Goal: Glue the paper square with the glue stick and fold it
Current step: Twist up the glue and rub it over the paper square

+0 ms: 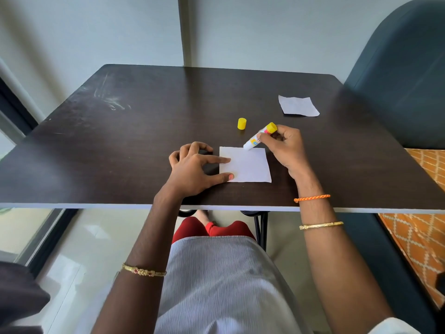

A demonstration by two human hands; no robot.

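At frame center, the left hand pins the paper square flat with spread fingers; the right hand grips the glue stick, tip touching the paper's top edge.

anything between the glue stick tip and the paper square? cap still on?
Nothing visible in the way. The yellow cap is off, standing on the table beyond the paper square. The right hand tilts the glue stick with its tip at the square's far edge. The left hand pins only the left edge.
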